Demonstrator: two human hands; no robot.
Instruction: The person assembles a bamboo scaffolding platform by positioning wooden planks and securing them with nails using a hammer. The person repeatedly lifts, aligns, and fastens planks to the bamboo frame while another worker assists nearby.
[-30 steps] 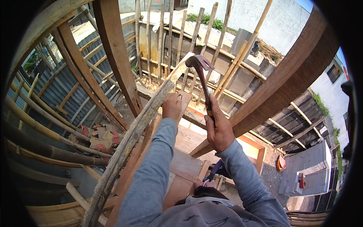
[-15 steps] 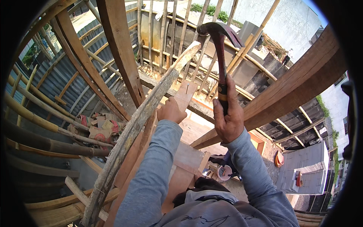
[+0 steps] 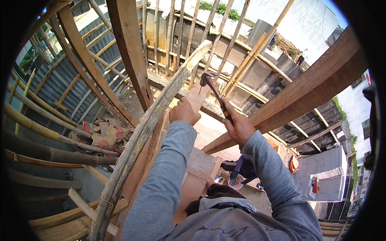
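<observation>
My right hand (image 3: pixel 241 127) is wrapped round the handle of a claw hammer (image 3: pixel 216 92). The hammer's dark head is low, right at the top of a nail (image 3: pixel 200 90), though I cannot tell whether they touch. That nail stands upright in a narrow, light-brown wooden board (image 3: pixel 196 103). Just nearer to me, my left hand (image 3: pixel 185 112) is closed on the same board, its fingertips partly hidden. A rough, pale timber (image 3: pixel 155 116) slants past the left side of this hand.
Thick wooden posts rise at the left (image 3: pixel 130 52) and right (image 3: pixel 305 88). Bamboo poles (image 3: pixel 36 116) cross the left side. Below, a person (image 3: pixel 243 166) is near a pink basin (image 3: pixel 236 182). Crumpled sacks (image 3: pixel 106 136) lie lower left, and grey blocks (image 3: pixel 327 170) are stacked at right.
My right hand has swung the hammer down and to the left, from raised high to the nail. The left hand stays on the board. Below, the person has come further into view.
</observation>
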